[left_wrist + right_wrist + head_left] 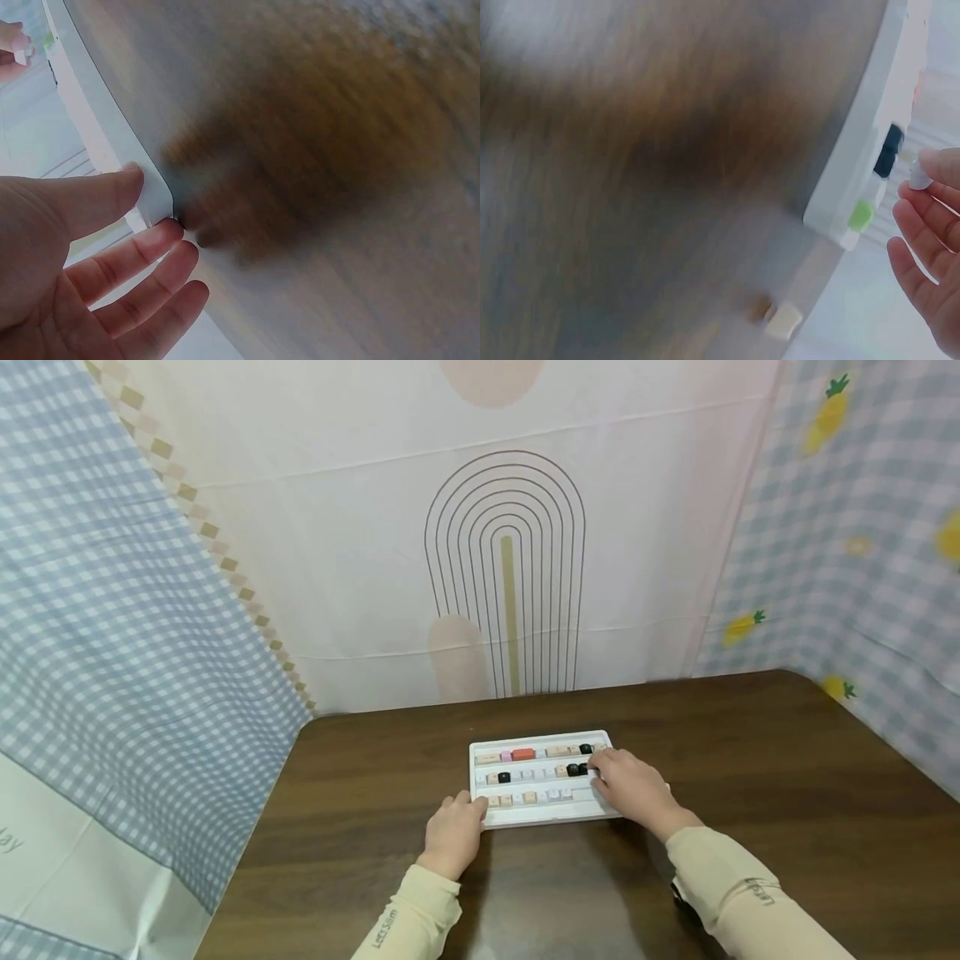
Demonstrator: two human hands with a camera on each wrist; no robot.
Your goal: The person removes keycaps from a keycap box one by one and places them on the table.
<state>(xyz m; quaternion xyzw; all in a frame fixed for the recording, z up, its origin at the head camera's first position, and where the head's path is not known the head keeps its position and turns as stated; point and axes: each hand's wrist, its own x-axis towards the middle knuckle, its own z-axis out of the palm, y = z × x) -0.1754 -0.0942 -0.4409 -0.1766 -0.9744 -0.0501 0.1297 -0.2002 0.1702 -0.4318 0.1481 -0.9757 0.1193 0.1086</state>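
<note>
A shallow white tray (547, 814) lies on the table, with keycaps in three rows: mostly white and cream, some black, one red-orange (523, 754). At its near left corner my left hand (455, 831) grips the edge; the left wrist view shows the thumb on the rim (154, 191) and the index fingertip against the side. My right hand (633, 785) is over the tray's right end. Between its thumb and index finger it pinches a small white keycap (919, 177), its other fingers loosely bent. Black keycaps (889, 152) and a green keycap (861, 216) sit close by.
A pale keycap (784, 321) lies on the brown wooden table (360, 860), just off the tray's right side. Patterned cloth (360, 527) hangs behind the table, and checked cloth (127, 610) hangs at the left.
</note>
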